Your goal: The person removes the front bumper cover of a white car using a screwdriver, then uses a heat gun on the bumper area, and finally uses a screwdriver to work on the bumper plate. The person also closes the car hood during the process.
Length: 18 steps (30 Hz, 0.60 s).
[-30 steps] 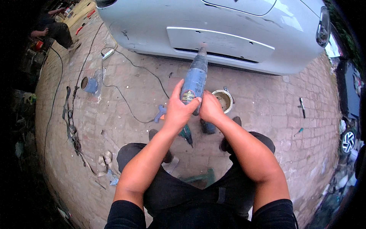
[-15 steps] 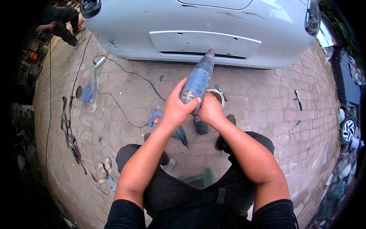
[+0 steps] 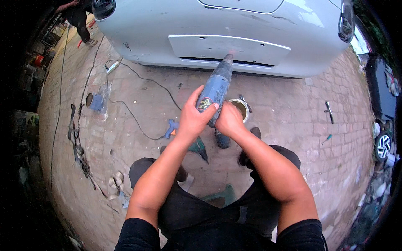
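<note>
Both my hands hold a blue heat gun [image 3: 214, 85] with a dark, tapered nozzle. The fingers of my left hand [image 3: 194, 115] wrap round the rear of its body. My right hand [image 3: 229, 120] is closed on the handle, with the dark battery base [image 3: 222, 139] showing below. The nozzle points away from me at the pale recessed plate panel [image 3: 234, 47] of a silver car bumper [image 3: 310, 56]. A faint reddish spot shows on the panel by the tip; whether the nozzle touches it I cannot tell. Dark scuffs mark the bumper above.
On the brick paving lie a blue glue gun [image 3: 171, 128], a green power tool [image 3: 199, 149], a corded power strip [image 3: 112, 67], a ratchet [image 3: 329, 112] and a screwdriver [image 3: 327, 139]. A round tin [image 3: 246, 111] stands beyond my right hand, a bucket [image 3: 95, 101] leftward. Another person [image 3: 78, 23] is far left.
The nozzle tip has shifted slightly left along the panel. The surroundings sit a little farther right in the view. At far left the other person has changed position.
</note>
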Tool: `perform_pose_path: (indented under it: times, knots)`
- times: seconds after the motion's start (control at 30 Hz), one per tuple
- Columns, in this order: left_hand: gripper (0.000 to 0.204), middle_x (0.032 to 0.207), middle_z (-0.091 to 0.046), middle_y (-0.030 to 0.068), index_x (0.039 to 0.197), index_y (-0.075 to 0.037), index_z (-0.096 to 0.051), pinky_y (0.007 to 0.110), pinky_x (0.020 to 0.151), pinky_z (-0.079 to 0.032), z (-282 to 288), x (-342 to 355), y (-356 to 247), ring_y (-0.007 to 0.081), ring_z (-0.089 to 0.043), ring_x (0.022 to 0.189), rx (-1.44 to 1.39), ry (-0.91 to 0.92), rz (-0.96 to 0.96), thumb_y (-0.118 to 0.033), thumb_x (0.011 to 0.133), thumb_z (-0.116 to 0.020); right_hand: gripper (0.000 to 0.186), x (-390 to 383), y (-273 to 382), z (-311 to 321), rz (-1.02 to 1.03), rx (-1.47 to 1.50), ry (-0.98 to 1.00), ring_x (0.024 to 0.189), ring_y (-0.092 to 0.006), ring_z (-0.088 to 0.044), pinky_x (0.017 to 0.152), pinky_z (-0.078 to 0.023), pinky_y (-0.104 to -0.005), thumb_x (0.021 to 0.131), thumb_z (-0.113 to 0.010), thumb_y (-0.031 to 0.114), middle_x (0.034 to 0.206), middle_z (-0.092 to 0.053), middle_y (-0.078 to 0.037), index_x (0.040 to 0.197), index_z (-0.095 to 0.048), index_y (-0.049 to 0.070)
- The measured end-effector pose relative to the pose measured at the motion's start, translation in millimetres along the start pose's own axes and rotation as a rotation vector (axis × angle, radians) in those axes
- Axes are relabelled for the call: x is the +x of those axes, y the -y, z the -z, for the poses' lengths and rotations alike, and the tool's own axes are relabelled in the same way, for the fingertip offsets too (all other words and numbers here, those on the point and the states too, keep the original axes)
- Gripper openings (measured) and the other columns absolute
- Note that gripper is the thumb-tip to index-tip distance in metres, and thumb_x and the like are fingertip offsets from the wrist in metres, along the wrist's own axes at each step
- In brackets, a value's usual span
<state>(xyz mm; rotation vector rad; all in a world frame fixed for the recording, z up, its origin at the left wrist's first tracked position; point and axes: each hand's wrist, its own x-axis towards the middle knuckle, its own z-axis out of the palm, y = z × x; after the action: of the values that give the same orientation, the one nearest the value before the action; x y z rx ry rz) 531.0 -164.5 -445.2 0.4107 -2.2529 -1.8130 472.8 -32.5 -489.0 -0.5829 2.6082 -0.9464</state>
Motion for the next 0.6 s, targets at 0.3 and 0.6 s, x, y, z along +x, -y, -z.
perform_pose_path:
  times: [0.3,0.6]
  knots:
    - [0.075,0.128,-0.059,0.0249,0.137,0.011,-0.046,0.035,0.101,-0.044,26.7,-10.1,-0.5,0.0274,-0.058,0.118,-0.058,-0.088,0.026,-0.024,0.079,-0.076,0.032,-1.2,32.8,-6.9,0.094,0.041,0.025,0.097,-0.0439,-0.064,0.083,-0.051,-0.0524,0.079,-0.068,0.019,0.104,-0.066,-0.026,0.105,-0.064,0.0]
    - [0.077,0.13,-0.057,0.0264,0.139,0.011,-0.044,0.036,0.101,-0.045,44.6,-19.1,10.3,0.0293,-0.058,0.119,0.003,-0.179,0.005,-0.026,0.079,-0.076,0.031,5.5,47.7,-20.9,0.119,0.017,0.095,0.1,-0.0458,-0.062,0.084,-0.05,-0.0517,0.08,-0.064,0.018,0.104,-0.066,-0.026,0.105,-0.064,0.0]
